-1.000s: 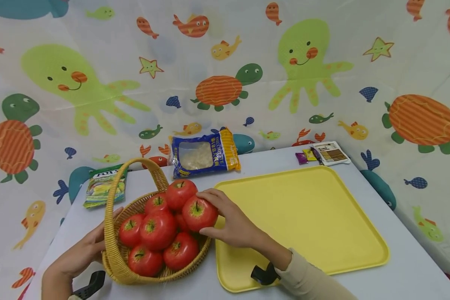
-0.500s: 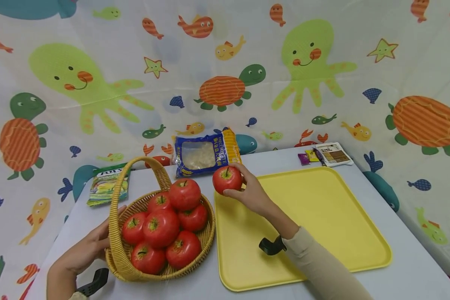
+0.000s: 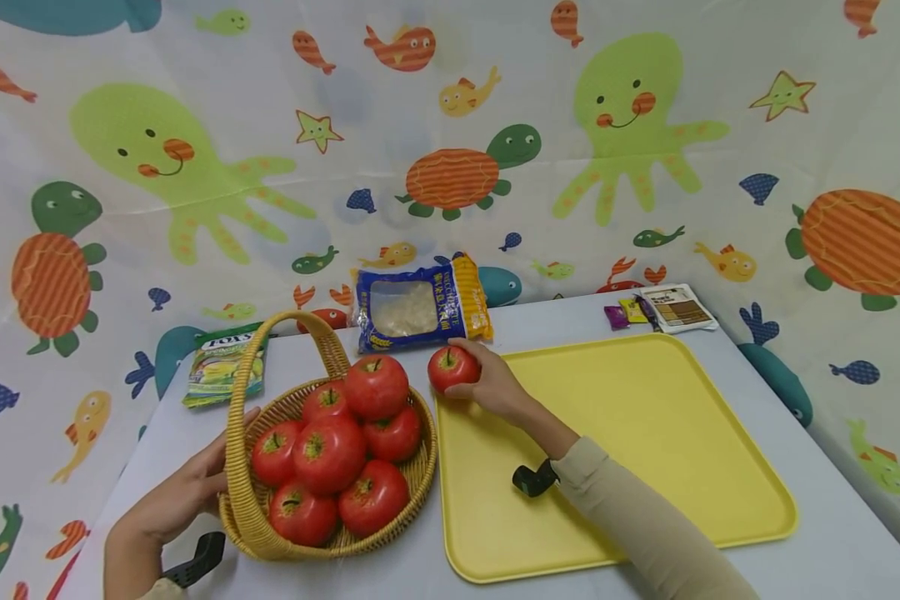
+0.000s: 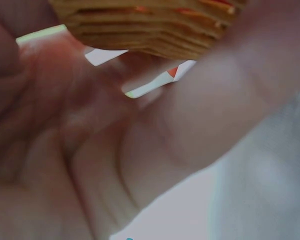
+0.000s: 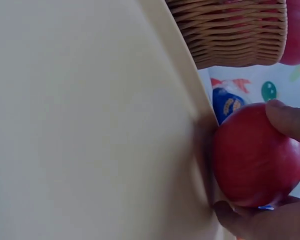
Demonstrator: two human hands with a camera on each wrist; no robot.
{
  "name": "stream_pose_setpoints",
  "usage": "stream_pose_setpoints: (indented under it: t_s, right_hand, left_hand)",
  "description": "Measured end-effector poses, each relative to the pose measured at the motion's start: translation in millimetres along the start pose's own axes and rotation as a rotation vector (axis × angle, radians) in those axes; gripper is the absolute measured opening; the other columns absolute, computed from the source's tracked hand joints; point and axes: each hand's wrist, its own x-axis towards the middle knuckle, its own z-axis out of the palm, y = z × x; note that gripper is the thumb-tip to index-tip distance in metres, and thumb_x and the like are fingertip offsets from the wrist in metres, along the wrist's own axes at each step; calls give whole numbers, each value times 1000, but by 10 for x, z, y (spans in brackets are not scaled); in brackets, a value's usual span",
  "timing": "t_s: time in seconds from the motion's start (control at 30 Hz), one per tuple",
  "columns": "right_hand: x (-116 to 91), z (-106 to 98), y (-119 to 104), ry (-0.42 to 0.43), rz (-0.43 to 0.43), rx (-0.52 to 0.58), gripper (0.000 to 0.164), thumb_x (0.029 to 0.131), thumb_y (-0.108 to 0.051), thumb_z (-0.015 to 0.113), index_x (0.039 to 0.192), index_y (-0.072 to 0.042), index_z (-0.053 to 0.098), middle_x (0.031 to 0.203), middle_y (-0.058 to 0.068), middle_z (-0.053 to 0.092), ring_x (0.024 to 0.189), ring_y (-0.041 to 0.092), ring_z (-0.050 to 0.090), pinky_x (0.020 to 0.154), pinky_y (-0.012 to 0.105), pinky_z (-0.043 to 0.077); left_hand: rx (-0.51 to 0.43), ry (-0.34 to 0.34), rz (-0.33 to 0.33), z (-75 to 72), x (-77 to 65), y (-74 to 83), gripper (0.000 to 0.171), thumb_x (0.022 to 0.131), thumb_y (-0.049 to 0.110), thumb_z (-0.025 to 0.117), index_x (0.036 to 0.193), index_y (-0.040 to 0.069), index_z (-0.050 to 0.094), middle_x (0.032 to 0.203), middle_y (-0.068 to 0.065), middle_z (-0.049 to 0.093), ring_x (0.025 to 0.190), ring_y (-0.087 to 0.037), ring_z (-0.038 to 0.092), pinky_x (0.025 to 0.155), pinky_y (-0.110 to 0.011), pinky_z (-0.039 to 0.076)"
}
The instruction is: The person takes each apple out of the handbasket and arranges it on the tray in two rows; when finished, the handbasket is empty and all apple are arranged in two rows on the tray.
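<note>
My right hand [image 3: 491, 383] holds a red apple [image 3: 450, 369] at the far left corner of the yellow tray [image 3: 615, 433]. In the right wrist view, thumb and fingers curve round the apple [image 5: 255, 160], which is close over the tray's rim [image 5: 187, 75]. Several more red apples [image 3: 330, 454] are heaped in a wicker basket [image 3: 416, 500] with a tall arched handle. Against the basket's left side, by the handle's base, rests my left hand [image 3: 183, 492], its fingers spread along the outer wall. The left wrist view shows the palm [image 4: 65, 115] below the woven wall [image 4: 150, 30].
Behind the basket lies a green packet [image 3: 221, 367]. A blue and yellow bag [image 3: 412, 310] stands at the table's back edge. Small purple and yellow packets [image 3: 625, 313] and a white and brown packet [image 3: 678, 307] lie at the back right, before a printed curtain [image 3: 450, 83].
My right hand has lifted the apple off the heap and carried it away and right, then slightly down at the tray's far left corner. The left hand stays at the basket.
</note>
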Motion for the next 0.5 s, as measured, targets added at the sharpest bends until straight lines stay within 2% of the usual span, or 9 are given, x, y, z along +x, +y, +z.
stream_pose_setpoints:
  t_s: [0.17, 0.37, 0.5]
  right_hand:
    - [16, 21, 19, -5, 13, -32, 79, 82, -6, 85, 151, -16, 49, 145, 14, 54, 129, 35, 53, 107, 53, 46]
    - [18, -11, 37, -24, -8, -82, 78, 81, -6, 86, 150, -13, 50, 144, 16, 55, 128, 36, 54, 105, 53, 48]
    - [21, -52, 52, -37, -11, -74, 77, 81, -8, 87, 149, -14, 51, 142, 15, 56, 126, 35, 55, 104, 51, 49]
  left_hand:
    - [-3, 5, -9, 2, -2, 1, 79, 107, 18, 50, 164, 38, 0, 131, 28, 43, 110, -27, 64, 79, -55, 60]
    - [8, 15, -14, 10, -1, 25, 79, 106, 18, 51, 164, 38, 0, 134, 23, 41, 109, -30, 64, 79, -55, 60]
    - [9, 25, -17, 22, 3, 33, 79, 106, 18, 51, 164, 38, 1, 133, 23, 42, 109, -31, 64, 79, -54, 60]
